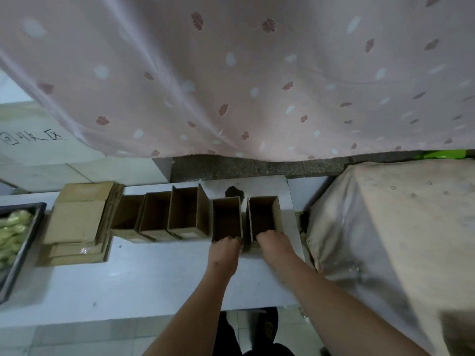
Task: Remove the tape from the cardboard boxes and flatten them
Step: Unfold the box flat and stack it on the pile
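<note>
Several open-topped cardboard boxes stand in a row on the white table (159, 273). My left hand (224, 253) grips the near rim of one box (227, 217), its fingers curled over the edge into the box. My right hand (273, 242) grips the near rim of the rightmost box (264, 214) the same way. To the left stand three more open boxes (185, 211). A stack of flattened cardboard (79, 222) lies at the left end of the row.
A dark tray (15, 265) with pale green items sits at the table's left edge. A bulky cloth-covered object (390, 240) crowds the right side. A pink patterned curtain (244, 73) hangs behind the table. My feet show on the tiled floor below.
</note>
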`<state>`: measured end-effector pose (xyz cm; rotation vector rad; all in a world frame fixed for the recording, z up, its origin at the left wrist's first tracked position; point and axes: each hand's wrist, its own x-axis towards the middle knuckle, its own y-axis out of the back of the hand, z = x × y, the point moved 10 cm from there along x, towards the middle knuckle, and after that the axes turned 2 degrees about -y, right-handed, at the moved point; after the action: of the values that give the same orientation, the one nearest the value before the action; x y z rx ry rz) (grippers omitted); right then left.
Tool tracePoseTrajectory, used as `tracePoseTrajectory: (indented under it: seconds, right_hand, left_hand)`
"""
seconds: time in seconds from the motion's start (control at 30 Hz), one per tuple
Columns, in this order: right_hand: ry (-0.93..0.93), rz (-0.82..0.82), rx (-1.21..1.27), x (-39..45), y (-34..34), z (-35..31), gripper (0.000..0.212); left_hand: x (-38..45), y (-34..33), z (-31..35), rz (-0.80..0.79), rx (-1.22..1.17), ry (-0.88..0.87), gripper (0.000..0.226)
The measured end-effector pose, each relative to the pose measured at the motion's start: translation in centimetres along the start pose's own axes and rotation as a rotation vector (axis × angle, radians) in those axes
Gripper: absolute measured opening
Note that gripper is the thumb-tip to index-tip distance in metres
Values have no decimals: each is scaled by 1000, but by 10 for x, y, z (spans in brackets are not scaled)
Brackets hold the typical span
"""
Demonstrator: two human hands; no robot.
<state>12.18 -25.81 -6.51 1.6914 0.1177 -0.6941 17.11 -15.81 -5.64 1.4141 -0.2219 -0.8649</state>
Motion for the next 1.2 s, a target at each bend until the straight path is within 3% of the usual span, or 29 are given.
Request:
tracePoseTrajectory:
  seconds: [0.23,0.47,0.57,0.67,0.83,0.93,1.0,1.1,1.2]
  right_hand:
    - [20,9,78,-30,-7,-3,16]
    - [-25,83,381,-44,-4,10,25]
    - [-129,128,575,-50,-1,23,22]
    - [-230,186,785,-57,6,37,4]
    - [-503,327,1271,-81,9,61,11]
    - [-616,434,1500,-98,4,61,10]
    - [-626,482,1529,-108,4,57,8]
    - [-541,528,1382,-121,13,51,22]
    - [-428,511,1190,-128,14,46,26]
  left_hand:
    - [-42,-9,-8,12,15,65,30]
    - [-55,-9,-14,15,-28,59,31]
    - [-56,4,-11,62,-112,50,28]
    - [-58,18,-9,121,-194,56,21]
    - [-60,39,-1,167,-483,116,24]
    - [-60,36,11,62,-859,267,33]
    - [-65,22,28,-119,-1106,418,51]
    - [-76,1,62,-438,-1386,543,68]
    - [-78,-8,82,-604,-1638,610,70]
